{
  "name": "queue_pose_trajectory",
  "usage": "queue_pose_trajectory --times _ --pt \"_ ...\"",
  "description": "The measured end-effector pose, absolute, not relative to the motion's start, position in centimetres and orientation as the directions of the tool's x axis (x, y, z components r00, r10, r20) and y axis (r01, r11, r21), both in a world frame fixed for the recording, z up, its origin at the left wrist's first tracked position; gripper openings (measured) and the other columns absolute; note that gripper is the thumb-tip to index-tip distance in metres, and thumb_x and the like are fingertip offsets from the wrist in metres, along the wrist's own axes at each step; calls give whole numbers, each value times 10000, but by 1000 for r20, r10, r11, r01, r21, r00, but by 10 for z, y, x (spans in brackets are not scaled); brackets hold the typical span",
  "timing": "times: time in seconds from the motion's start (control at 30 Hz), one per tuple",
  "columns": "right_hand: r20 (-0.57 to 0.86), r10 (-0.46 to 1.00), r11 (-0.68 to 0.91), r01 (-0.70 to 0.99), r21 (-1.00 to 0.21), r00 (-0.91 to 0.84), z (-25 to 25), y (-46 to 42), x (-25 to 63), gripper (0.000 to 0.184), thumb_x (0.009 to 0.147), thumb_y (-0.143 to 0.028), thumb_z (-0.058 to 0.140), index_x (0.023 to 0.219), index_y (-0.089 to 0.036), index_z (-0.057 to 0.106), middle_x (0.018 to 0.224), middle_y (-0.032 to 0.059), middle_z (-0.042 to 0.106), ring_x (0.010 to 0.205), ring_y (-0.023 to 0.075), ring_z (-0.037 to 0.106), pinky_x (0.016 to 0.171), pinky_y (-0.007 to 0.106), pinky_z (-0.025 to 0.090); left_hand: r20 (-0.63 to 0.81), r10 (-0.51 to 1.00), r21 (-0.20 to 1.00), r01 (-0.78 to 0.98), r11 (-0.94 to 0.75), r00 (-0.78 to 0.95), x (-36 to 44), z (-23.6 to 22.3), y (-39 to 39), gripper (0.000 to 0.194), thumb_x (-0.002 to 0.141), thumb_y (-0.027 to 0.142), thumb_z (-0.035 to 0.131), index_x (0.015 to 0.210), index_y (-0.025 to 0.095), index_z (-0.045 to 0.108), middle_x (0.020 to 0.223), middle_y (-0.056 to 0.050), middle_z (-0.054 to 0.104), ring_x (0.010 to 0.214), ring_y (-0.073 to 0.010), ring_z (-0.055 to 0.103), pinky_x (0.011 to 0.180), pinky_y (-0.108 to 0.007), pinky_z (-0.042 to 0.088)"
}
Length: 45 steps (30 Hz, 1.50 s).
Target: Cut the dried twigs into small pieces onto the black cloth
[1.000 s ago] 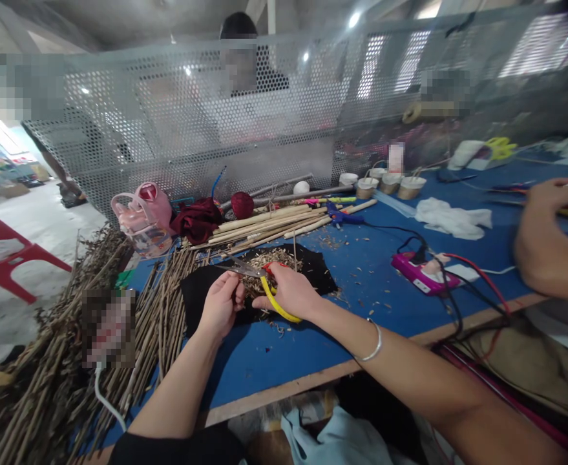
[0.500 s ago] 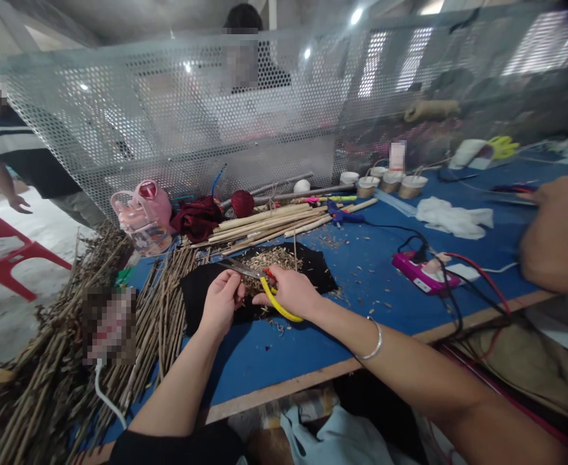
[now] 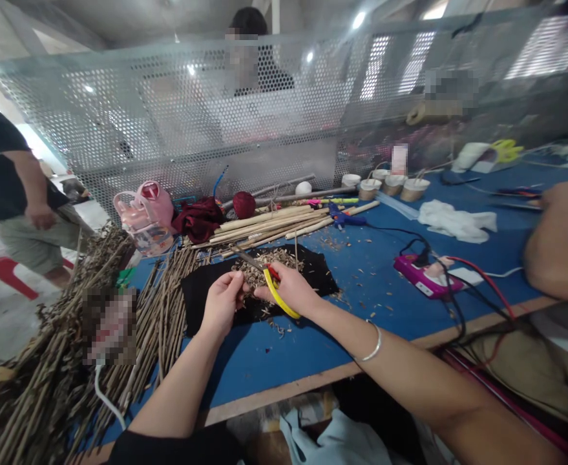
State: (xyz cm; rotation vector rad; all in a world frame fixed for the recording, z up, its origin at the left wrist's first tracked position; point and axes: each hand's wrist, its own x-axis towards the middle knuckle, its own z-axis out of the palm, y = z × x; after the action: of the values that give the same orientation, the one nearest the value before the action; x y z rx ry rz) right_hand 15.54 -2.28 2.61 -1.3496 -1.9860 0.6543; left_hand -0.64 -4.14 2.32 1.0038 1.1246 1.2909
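My right hand [image 3: 291,289] is closed round the yellow handle of a pair of scissors [image 3: 282,296], whose blades point away to the upper left. Just left of it, my left hand [image 3: 223,300] is pinched with thumb against fingers; what sits between them is too small to make out. Both hands are over a black cloth [image 3: 197,290] laid on the blue table. A heap of small cut plant pieces [image 3: 291,256] lies on the cloth beyond my fingers, with a thin stick [image 3: 296,245] standing up in it. Loose bits are scattered around.
Bundled dry stalks [image 3: 160,323] cover the left. Behind lie pale sticks [image 3: 264,224], a blue glue gun [image 3: 344,216] and a pink bottle [image 3: 150,216]. A purple power strip [image 3: 424,274] with cables is at right, near another person's arm [image 3: 559,252]. A perforated metal screen [image 3: 284,129] stands behind.
The scissors have turned in my right hand, their blades now pointing further away from me. My left hand stays pinched in nearly the same place. At left, a bystander has shifted.
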Motion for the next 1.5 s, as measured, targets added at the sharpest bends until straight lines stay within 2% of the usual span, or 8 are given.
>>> queue_pose_trajectory --times 0.17,0.27,0.63,0.83,0.97,1.13,1.33,1.5 --pt "293 915 353 196 -915 -278 22 -20 150 286 680 -401 627 760 -193 449 655 -43 477 572 98 439 551 224 370 103 994 975 192 -108 35 2 17 -47 279 750 408 573 737 134 629 563 7 570 467 -66 432 447 -173 312" --pt "298 910 336 93 -937 -289 20 -19 150 227 690 -337 610 743 -195 441 640 -48 453 561 96 429 553 231 379 163 982 952 245 -182 97 5 13 -49 254 771 377 554 786 141 644 589 -6 598 536 -96 501 522 -193 369" --pt "287 926 344 231 -910 -246 20 -20 148 100 688 -218 527 740 -191 446 637 -42 469 559 98 449 535 219 378 219 967 909 332 -251 130 3 13 -49 240 770 313 564 970 181 538 667 -6 650 629 -143 593 640 -240 426" --pt "406 905 424 260 -867 -122 31 -22 148 76 679 -202 485 733 -193 431 658 -29 486 593 106 477 592 238 408 231 961 874 402 -274 153 4 18 -50 254 826 373 461 831 177 622 652 -19 626 607 -134 564 602 -229 409" --pt "438 886 464 259 -847 -155 33 -23 151 74 703 -217 489 748 -194 434 647 -32 482 580 100 472 583 231 409 78 982 957 262 -121 169 6 19 -50 367 826 461 410 758 166 618 591 6 542 478 -92 448 457 -200 362" --pt "450 879 476 227 -850 -158 33 -25 150 90 717 -228 504 758 -196 430 654 -31 480 562 95 469 558 228 414 -131 972 988 102 112 197 3 19 -47 360 719 495 552 784 150 631 590 20 515 448 -68 405 383 -176 338" --pt "437 889 457 208 -865 -136 27 -22 149 149 704 -261 549 794 -200 446 696 -25 496 611 108 493 598 243 432 -185 961 981 96 168 206 1 20 -46 351 654 476 635 650 126 605 570 -8 571 442 -60 438 411 -176 369" --pt "378 903 413 176 -894 -203 20 -15 153 228 713 -323 580 809 -205 411 694 -40 477 590 100 471 573 238 414 -91 992 996 21 90 83 -2 23 -44 344 638 459 661 708 123 636 583 -4 589 466 -62 463 432 -174 371"
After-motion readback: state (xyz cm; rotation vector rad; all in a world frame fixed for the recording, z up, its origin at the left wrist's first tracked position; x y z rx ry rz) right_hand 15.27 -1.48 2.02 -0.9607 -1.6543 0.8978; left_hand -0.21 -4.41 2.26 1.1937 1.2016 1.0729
